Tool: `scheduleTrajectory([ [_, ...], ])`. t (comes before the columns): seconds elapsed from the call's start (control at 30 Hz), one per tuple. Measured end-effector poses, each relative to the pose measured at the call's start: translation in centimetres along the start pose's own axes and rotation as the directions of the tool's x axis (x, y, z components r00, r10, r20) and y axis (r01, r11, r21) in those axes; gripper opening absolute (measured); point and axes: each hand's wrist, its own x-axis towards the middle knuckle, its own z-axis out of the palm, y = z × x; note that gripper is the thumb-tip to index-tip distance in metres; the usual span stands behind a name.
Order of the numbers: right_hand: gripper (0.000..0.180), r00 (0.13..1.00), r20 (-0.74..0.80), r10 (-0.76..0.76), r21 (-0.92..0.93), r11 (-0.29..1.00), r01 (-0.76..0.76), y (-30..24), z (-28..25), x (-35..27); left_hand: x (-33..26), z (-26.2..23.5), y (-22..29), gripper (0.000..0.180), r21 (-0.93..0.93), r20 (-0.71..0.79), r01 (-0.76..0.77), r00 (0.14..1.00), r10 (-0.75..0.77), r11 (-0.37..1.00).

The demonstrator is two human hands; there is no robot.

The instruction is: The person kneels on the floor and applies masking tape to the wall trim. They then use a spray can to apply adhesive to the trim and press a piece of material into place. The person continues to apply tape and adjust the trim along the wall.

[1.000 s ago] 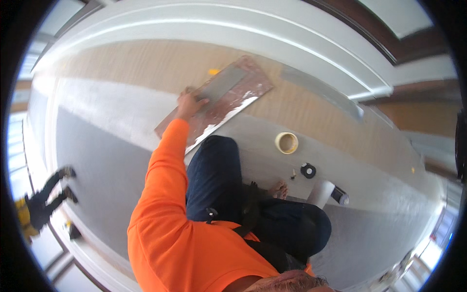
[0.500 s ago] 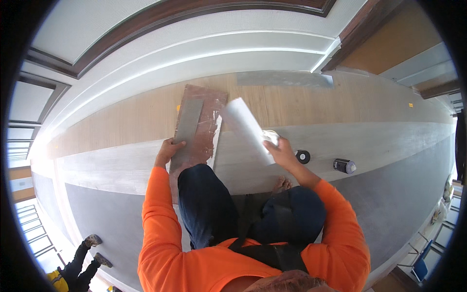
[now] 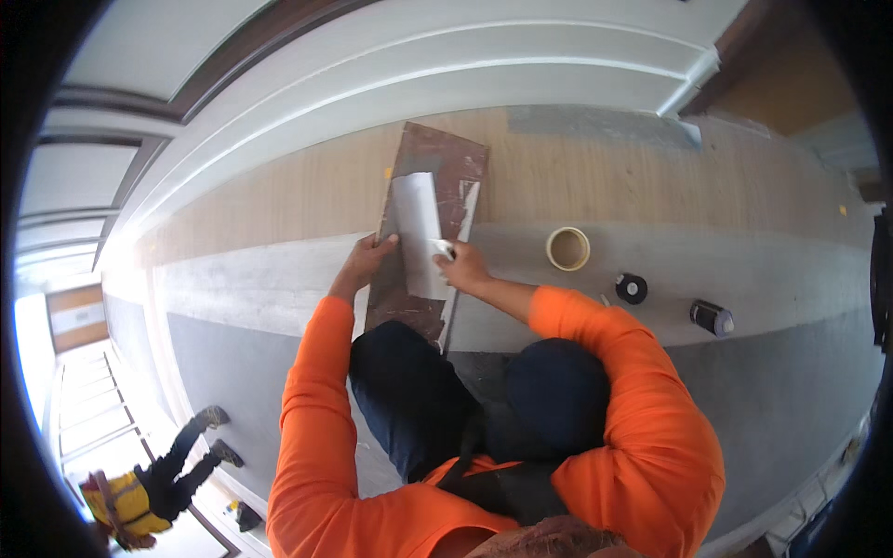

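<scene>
A long reddish-brown board (image 3: pixel 445 149), scuffed and with a pale torn edge, lies on the floor before my knees. On it rests a grey flooring strip (image 3: pixel 394 272). My left hand (image 3: pixel 365 260) is closed on the strip's left edge, thumb on top. Over the strip lies a shiny, pale flat strip (image 3: pixel 419 209). My right hand (image 3: pixel 462 270) grips this piece at its right edge. A small white part shows at my right fingertips; I cannot tell whether it belongs to the pale strip.
To the right are a cream tape roll (image 3: pixel 567 249), a black roll (image 3: pixel 631 288) and a dark can (image 3: pixel 712 317) on its side. A grey strip (image 3: pixel 595 126) lies along the white wall (image 3: pixel 539 88). Behind left, a person in a yellow vest (image 3: pixel 126 498) is on the floor.
My right hand has brought the pale strip left, from beside the board onto the grey strip, and its slant has straightened. The cream tape roll now shows fully. The view has shifted leftward.
</scene>
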Motion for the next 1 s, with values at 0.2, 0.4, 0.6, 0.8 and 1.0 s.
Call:
scheduleTrajectory([
  [0.2, 0.033, 0.986, 0.161, -0.035, -0.231, 0.970, 0.072, -2.1, 0.2, -0.8, 0.1, 1.3, 0.1, 0.057, 0.236, -0.083, 0.009, 0.996, 0.011, 0.972],
  [0.4, 0.048, 0.953, 0.020, -0.303, -0.264, 0.918, 0.298, -3.8, -3.3, -1.1, 0.5, 2.6, 0.7, 0.047, 0.166, -0.081, 0.052, 0.996, -0.039, 0.985],
  [0.6, 0.047, 0.763, 0.030, -0.645, -0.616, 0.590, 0.523, -5.7, -3.6, -2.3, 2.8, 1.7, -3.3, 0.036, -0.098, 0.095, 0.020, 0.995, -0.010, 0.995],
  [0.8, 0.049, 0.837, -0.267, -0.478, -0.703, 0.691, 0.171, -5.1, -16.0, -4.0, 1.6, 2.1, -3.2, 0.038, -0.204, 0.093, 0.109, 0.991, -0.092, 0.973],
  [1.0, 0.042, 0.926, -0.354, -0.130, -0.669, 0.728, -0.153, 3.8, -21.6, -6.1, 1.6, 2.7, -1.9, 0.041, -0.147, 0.081, 0.137, 0.989, -0.126, 0.979],
])
